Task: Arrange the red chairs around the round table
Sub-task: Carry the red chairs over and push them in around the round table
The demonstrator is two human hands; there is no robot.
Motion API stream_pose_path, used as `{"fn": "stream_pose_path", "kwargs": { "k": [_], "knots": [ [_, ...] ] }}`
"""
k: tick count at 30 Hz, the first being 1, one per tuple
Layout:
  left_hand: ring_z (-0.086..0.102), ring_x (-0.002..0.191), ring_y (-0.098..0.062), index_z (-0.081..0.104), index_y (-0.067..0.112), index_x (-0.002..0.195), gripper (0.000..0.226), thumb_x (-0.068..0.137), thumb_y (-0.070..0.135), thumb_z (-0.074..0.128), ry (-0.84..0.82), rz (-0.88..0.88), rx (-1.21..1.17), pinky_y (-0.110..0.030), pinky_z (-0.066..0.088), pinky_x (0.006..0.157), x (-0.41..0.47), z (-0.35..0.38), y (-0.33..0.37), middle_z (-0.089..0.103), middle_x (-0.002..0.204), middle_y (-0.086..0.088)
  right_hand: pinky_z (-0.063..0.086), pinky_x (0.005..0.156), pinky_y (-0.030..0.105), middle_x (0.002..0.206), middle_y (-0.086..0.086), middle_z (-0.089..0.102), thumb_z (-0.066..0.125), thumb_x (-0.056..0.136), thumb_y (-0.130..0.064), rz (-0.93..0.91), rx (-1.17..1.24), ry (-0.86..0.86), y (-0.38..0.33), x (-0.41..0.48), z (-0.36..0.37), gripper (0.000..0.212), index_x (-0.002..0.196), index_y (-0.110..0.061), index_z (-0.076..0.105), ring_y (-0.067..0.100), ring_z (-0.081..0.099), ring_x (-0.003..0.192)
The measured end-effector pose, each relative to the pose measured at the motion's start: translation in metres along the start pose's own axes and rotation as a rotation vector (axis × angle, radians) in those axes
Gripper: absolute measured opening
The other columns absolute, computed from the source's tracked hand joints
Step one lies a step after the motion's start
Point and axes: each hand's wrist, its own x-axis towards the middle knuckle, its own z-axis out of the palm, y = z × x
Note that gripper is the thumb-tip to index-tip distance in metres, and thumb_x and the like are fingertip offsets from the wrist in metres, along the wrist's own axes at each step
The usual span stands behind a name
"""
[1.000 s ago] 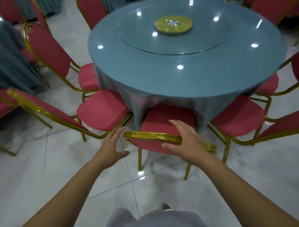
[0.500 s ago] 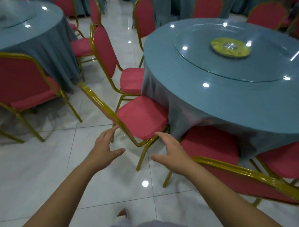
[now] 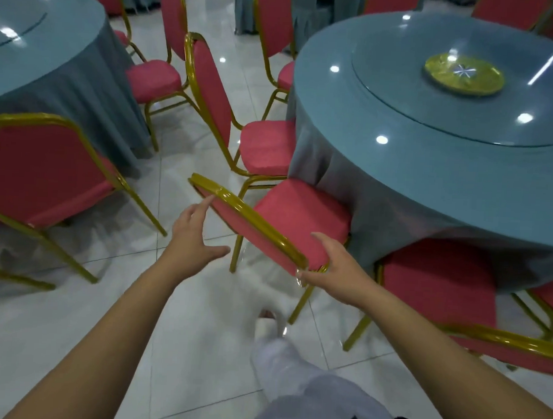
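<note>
Inspecting the head view, the only one supplied: the round table [image 3: 429, 171] fills the right side, its tabletop covered in grey-blue cloth with a glass turntable [image 3: 457, 100] on it. Several red chairs already stand at its near-left edge. One chair [image 3: 268, 145] has its seat just under the cloth; another chair [image 3: 436, 286] at lower right is tucked in likewise, and a further chair [image 3: 274, 22] stands behind.

The chair in hand [image 3: 300, 216] sits between those two, seat front touching the hanging cloth. It appears slightly skewed to the edge.

The left hand [image 3: 191, 234] is open, fingers [image 3: 205, 203] spread, tips at or just beside the gold top rail; firm contact cannot be confirmed. The right hand [image 3: 336, 262] has fingers curled around the rail's near corner, gripping it.

Judgement: this side is largely arranged. The held chair probably needs squaring and pushing in. The far edge is out of view, so remaining work there cannot be assessed. Chairs at left belong to a neighbouring table [image 3: 44, 59].
</note>
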Motion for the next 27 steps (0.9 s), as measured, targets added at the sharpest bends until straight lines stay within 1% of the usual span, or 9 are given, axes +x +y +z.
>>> {"fn": "stream_pose_path", "kwargs": {
  "k": [5,8,12,15,17,20,23,25,27],
  "knots": [
    [0.018,0.148,-0.032,0.012,0.049,0.15,0.112,0.07,0.032,0.089,-0.091,0.007,0.193,-0.054,0.032,0.115,0.103,-0.019,-0.026,0.014,0.162,-0.002,0.027,0.119,0.044,0.161,-0.006,0.025,0.08,0.074,-0.052,-0.006,-0.051,-0.122,-0.024,0.075,0.008,0.1,0.154,-0.039,0.022,0.017,0.023,0.147],
    [0.02,0.147,-0.033,0.015,0.044,0.153,0.111,0.071,0.032,0.088,-0.171,0.0,0.342,-0.055,0.033,0.115,0.153,-0.032,-0.038,0.017,0.162,-0.005,0.027,0.118,0.039,0.162,-0.009,0.022,0.079,0.074,-0.054,-0.006,-0.026,-0.218,-0.044,0.113,0.006,0.101,0.154,-0.045,0.018,0.015,0.023,0.147],
    [0.019,0.148,-0.03,0.017,0.045,0.152,0.107,0.072,0.037,0.086,-0.276,0.11,0.477,-0.054,0.032,0.116,0.202,-0.046,-0.059,0.02,0.161,-0.004,0.028,0.116,0.036,0.162,-0.017,0.018,0.077,0.073,-0.061,0.002,-0.03,-0.402,-0.063,0.153,0.004,0.104,0.153,-0.051,0.011,0.013,0.023,0.146],
    [0.023,0.146,-0.028,0.026,0.044,0.15,0.096,0.074,0.038,0.085,-0.394,0.157,0.522,-0.051,0.033,0.115,0.229,-0.051,-0.071,0.027,0.159,-0.002,0.025,0.116,0.031,0.161,-0.018,0.018,0.079,0.072,-0.06,0.048,-0.014,-0.514,-0.069,0.17,0.005,0.107,0.154,-0.048,0.012,0.009,0.022,0.144],
    [0.03,0.142,-0.026,0.04,0.04,0.145,0.081,0.077,0.031,0.083,-0.446,0.233,0.482,-0.047,0.034,0.114,0.239,-0.046,-0.074,0.036,0.154,-0.002,0.025,0.116,0.031,0.16,-0.019,0.021,0.079,0.068,-0.065,0.093,0.033,-0.538,-0.065,0.172,0.007,0.107,0.152,-0.05,0.015,0.007,0.024,0.143],
    [0.041,0.134,-0.022,0.062,0.037,0.128,0.054,0.083,0.008,0.071,-0.535,0.437,0.364,-0.035,0.037,0.11,0.25,-0.033,-0.075,0.046,0.146,0.001,0.028,0.117,0.035,0.157,-0.019,0.028,0.077,0.061,-0.074,0.198,0.036,-0.513,-0.056,0.16,0.021,0.111,0.152,-0.051,0.018,0.008,0.031,0.14],
    [0.048,0.128,-0.02,0.07,0.033,0.12,0.055,0.082,-0.007,0.063,-0.642,0.553,0.301,-0.026,0.038,0.105,0.265,-0.03,-0.077,0.051,0.139,0.002,0.037,0.109,0.027,0.145,-0.024,0.044,0.079,0.061,-0.067,0.284,0.127,-0.358,-0.062,0.144,0.046,0.102,0.148,-0.054,0.028,0.004,0.045,0.127],
    [0.051,0.124,-0.017,0.069,0.031,0.122,0.056,0.082,-0.008,0.061,-0.709,0.625,0.329,-0.021,0.036,0.102,0.276,-0.032,-0.076,0.053,0.135,0.004,0.044,0.103,0.029,0.132,-0.023,0.055,0.079,0.062,-0.063,0.348,0.137,-0.271,-0.073,0.14,0.053,0.091,0.141,-0.06,0.035,0.007,0.056,0.117],
    [0.054,0.118,-0.014,0.069,0.03,0.123,0.059,0.081,-0.009,0.056,-0.81,0.69,0.356,-0.021,0.04,0.101,0.282,-0.035,-0.072,0.057,0.128,0.008,0.045,0.103,0.034,0.13,-0.018,0.058,0.077,0.065,-0.06,0.446,0.116,-0.232,-0.084,0.137,0.055,0.086,0.14,-0.061,0.036,0.012,0.059,0.115]
  ]
}}
